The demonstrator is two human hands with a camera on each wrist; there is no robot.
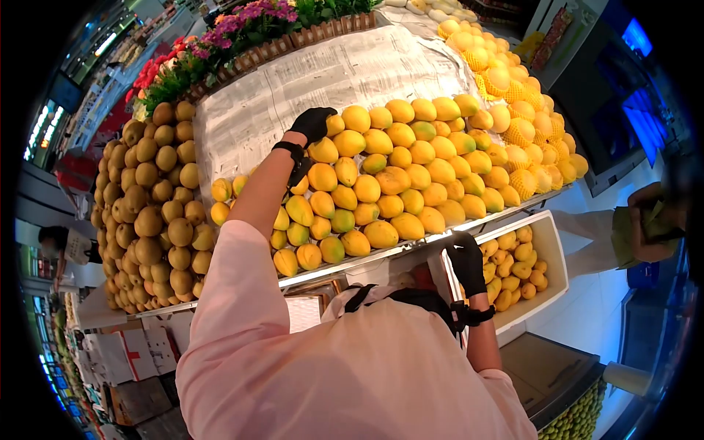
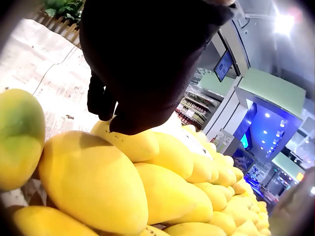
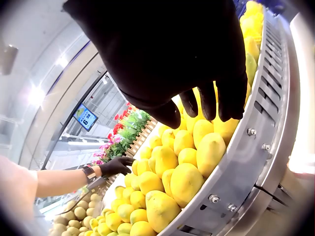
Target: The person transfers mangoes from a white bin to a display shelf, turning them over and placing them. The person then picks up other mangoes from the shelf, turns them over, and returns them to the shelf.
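Note:
Rows of yellow mangoes lie on a slanted display lined with printed paper. The black-gloved left hand is at the back left end of the top row, fingers curled against a mango. In the left wrist view, the left hand covers the upper edge of that mango; the far side of its grip is hidden. At the display's front edge is the gloved right hand. Seen in the right wrist view, the right hand has loosely extended fingers over front-row mangoes and holds nothing visible.
Brown round fruit is piled on the left, net-wrapped yellow fruit on the right. A white box of mangoes stands below the metal front rail. Flowers and a small fence line the back. A person stands at right.

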